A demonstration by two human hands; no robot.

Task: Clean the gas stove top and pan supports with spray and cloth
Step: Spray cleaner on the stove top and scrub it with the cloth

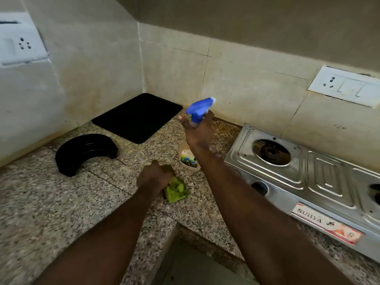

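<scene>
My right hand (198, 133) grips the neck of a spray bottle (188, 158) with a blue trigger head, above the granite counter left of the stove. My left hand (153, 177) holds a crumpled green cloth (176, 191) on the counter, in front of the bottle. The steel gas stove (298, 177) stands at the right, with its burner opening bare and no pan support over it. A black curved stack that may be the pan supports (84, 153) lies on the counter to the left.
A black rectangular mat (137, 117) lies in the corner by the tiled walls. Switch sockets sit on the right wall (345, 86) and the left wall (19, 44). The granite counter (61, 204) has a front edge stepping back near the bottom middle.
</scene>
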